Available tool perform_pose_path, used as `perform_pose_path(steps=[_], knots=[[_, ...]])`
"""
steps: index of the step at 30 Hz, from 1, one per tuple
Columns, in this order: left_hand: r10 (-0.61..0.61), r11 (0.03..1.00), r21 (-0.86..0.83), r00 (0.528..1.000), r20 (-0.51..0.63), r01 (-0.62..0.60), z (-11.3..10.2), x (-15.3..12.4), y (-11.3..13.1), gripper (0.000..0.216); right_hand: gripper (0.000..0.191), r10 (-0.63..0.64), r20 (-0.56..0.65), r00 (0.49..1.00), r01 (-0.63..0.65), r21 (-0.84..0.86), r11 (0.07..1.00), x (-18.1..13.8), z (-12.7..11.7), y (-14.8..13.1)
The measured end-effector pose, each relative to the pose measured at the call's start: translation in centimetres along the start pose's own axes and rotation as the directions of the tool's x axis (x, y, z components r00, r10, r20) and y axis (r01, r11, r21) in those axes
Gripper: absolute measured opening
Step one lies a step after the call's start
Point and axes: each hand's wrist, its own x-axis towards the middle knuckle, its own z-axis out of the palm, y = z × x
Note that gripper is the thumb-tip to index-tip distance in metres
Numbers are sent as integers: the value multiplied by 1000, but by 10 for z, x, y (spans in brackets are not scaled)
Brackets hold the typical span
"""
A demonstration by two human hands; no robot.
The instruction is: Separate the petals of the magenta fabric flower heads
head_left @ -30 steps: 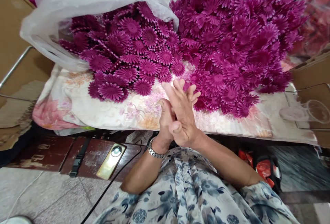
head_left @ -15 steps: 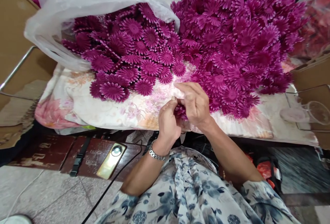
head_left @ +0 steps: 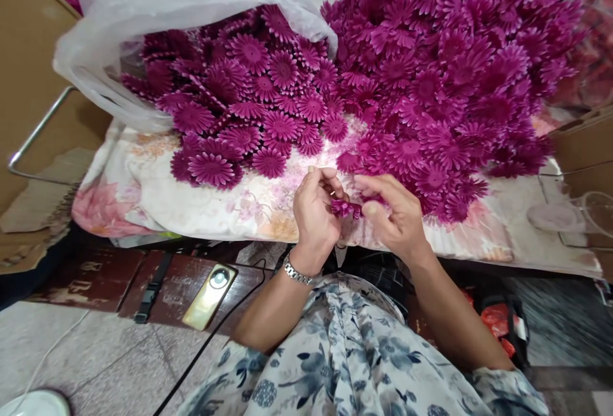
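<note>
My left hand [head_left: 313, 215] and my right hand [head_left: 395, 218] meet at the near edge of a floral cloth [head_left: 158, 195]. Between their fingertips sits a small magenta fabric flower [head_left: 345, 208]. The left fingers curl round its left side and the right thumb and fingers pinch its right side. A big heap of the same magenta flowers [head_left: 431, 71] rises just beyond the right hand. More flowers spill out of a clear plastic bag [head_left: 158, 13] at the back left.
A gold phone [head_left: 209, 296] with a black cable lies on a dark low board below the cloth. A metal frame [head_left: 33, 131] and cardboard stand at the left. Clear plastic cups [head_left: 582, 215] sit at the right edge. A red bag [head_left: 498, 320] lies on the floor.
A second ago my palms were pressed together, upright. They have since come down and parted, and now pinch one flower between them; my right hand has drawn to the right.
</note>
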Motion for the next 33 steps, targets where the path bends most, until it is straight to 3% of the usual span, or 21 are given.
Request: perform_pose_path(steps=[3,5,8,12,15,19,23,29,33], knots=[[16,1000,7,1000,-7,-16,2,-4,1,23,38,-71,90,993,85,-162,983,-11,-3,0],[16,1000,21,1000,23,-16,4,-8,0,22,29,-95,60,994,106,-227,968,-16,-3,1],[55,997,41,994,95,-59,3,-11,-1,17,25,-83,-9,997,77,-278,958,-21,-7,4],[185,972,116,971,152,-203,-5,-12,-3,13,28,4,16,1000,2,-370,929,-29,-24,9],[190,959,178,966,175,-221,-9,-13,-6,14,28,23,-4,1000,-22,-529,848,-38,-35,11],[198,943,227,959,204,-243,-7,-17,-9,14,28,-81,-106,991,-8,-655,755,-48,-50,13],[201,938,238,954,222,-253,-6,-16,-10,11,30,-110,-210,971,-91,-758,646,-64,-89,20],[222,925,261,951,216,-275,-6,-9,-12,10,42,-92,-417,904,-379,-883,276,-101,-178,40],[224,925,264,953,204,-274,-6,-6,-12,11,51,54,-473,879,-473,-852,225,-113,-220,51]])
